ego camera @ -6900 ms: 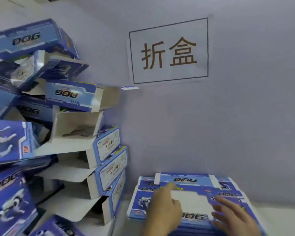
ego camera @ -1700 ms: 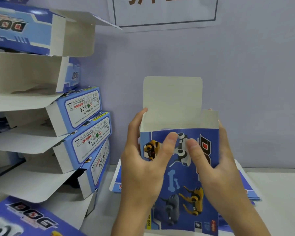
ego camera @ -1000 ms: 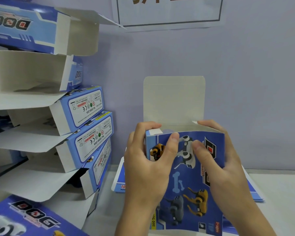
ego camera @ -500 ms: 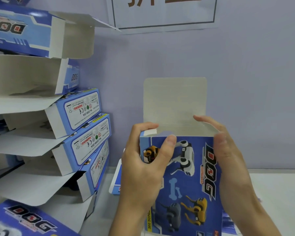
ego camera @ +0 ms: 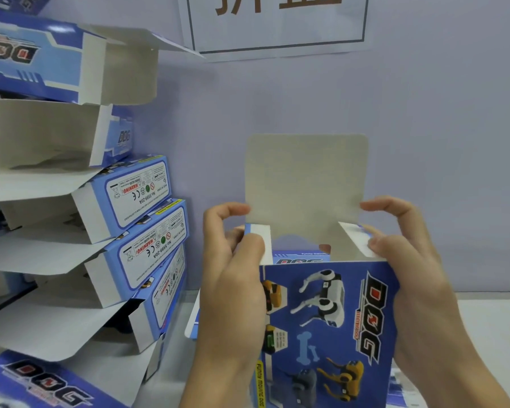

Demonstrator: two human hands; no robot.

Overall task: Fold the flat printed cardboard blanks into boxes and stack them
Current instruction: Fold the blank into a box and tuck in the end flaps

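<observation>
Head view: both side flaps had just been lifted back up; each was pinched by the left hand (ego camera: 233, 278) and right hand (ego camera: 407, 278), leaving the box (ego camera: 330, 319) unclosed.

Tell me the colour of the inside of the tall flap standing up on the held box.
Plain greyish off-white, unprinted, on the tall flap; the head view shows it.
</observation>
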